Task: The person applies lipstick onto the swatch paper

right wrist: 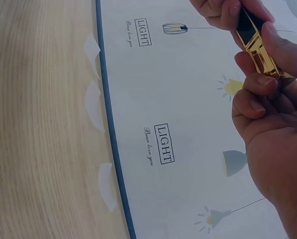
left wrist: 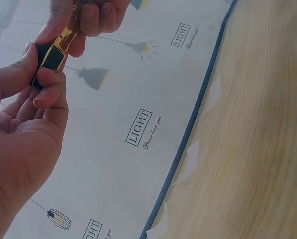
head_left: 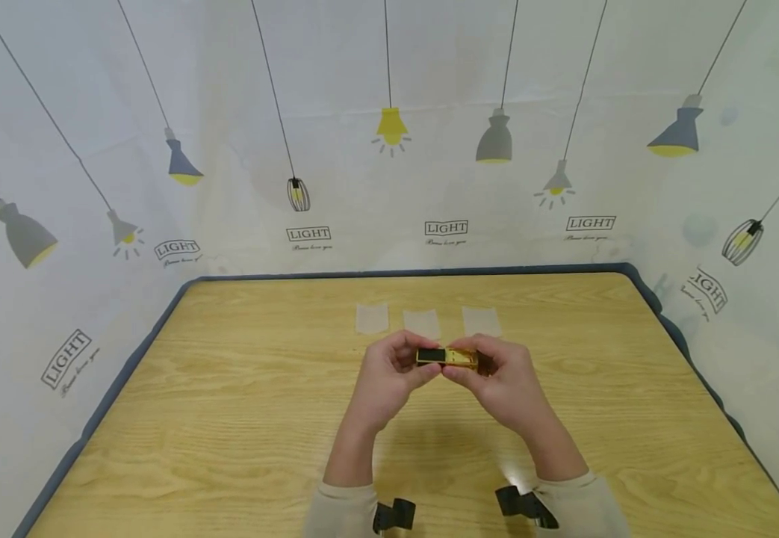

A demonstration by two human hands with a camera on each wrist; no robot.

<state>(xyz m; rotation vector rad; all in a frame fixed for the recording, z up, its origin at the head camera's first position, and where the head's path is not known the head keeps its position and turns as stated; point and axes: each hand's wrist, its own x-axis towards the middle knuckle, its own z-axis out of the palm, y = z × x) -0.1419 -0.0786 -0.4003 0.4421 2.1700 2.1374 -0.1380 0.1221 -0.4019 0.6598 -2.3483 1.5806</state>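
Note:
A small oblong gold-and-black case [head_left: 433,357], shaped like a lipstick tube, is held level above the table between both hands. My left hand [head_left: 385,379] pinches its black, gold-edged end between thumb and fingers. At the shiny gold end, my right hand [head_left: 511,382] grips with thumb and fingers, which cover part of it. The left wrist view shows a dark panel [left wrist: 53,58] framed in gold, beside the left fingertips. In the right wrist view the gold part [right wrist: 261,56] has a recessed, reflective face. The two hands' fingertips nearly meet at the middle of the case.
Three pale square sheets [head_left: 420,323] lie in a row on the wooden table [head_left: 241,418] beyond the hands. A dark blue edging [head_left: 335,276] borders the table. White sheeting [head_left: 349,60] printed with lamps rises behind and at both sides.

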